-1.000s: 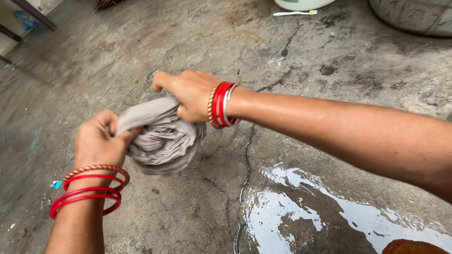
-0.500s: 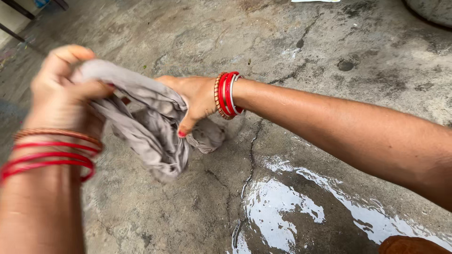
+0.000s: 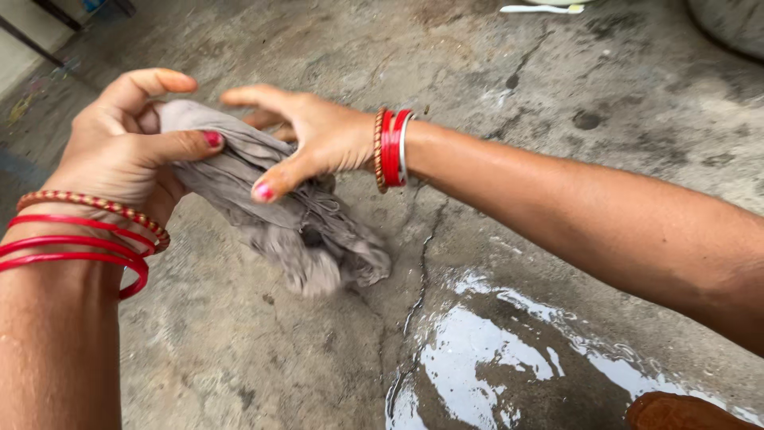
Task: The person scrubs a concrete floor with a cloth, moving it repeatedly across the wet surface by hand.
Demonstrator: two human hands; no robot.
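Note:
A wet grey cloth (image 3: 306, 227) hangs bunched above a cracked concrete floor (image 3: 239, 350). My left hand (image 3: 127, 147) grips its upper end between thumb and fingers, red bangles on the wrist. My right hand (image 3: 306, 135) reaches in from the right with fingers spread, its palm lying over the middle of the cloth and its thumb pressing the fabric. The lower end of the cloth dangles loose below both hands.
A puddle of water (image 3: 485, 366) spreads on the floor at the lower right, beside a long crack (image 3: 418, 279). A white utensil (image 3: 541, 9) lies at the top edge. A brown object (image 3: 684, 412) pokes in at the bottom right corner.
My right hand has opened, its fingers now spread over the cloth instead of gripping it. My left hand has lowered a little and still holds the upper end. The cloth hangs lower.

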